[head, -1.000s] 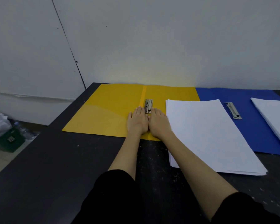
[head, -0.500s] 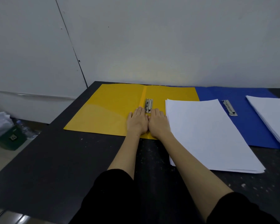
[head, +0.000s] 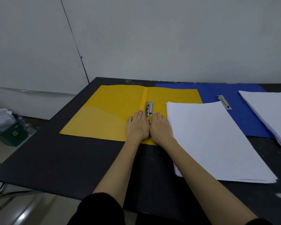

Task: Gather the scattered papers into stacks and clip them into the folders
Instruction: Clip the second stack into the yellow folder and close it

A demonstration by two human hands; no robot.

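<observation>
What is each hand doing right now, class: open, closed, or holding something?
Left hand: open, flat on the yellow folder, holding nothing.
Right hand: open, flat on the same folder beside the left, holding nothing.

A dark, matte table (head: 58, 161), flecked with pale specks, is set against a plain white wall (head: 169, 38). To the left a white panel (head: 31, 46) is seen, divided from the wall by a thin dark seam, with a ledge running along its lower part. On the floor at the far left a green bin (head: 11, 135) filled with crumpled white material is placed, and a curved metal chair frame (head: 8, 197) is visible below the table's edge.
</observation>
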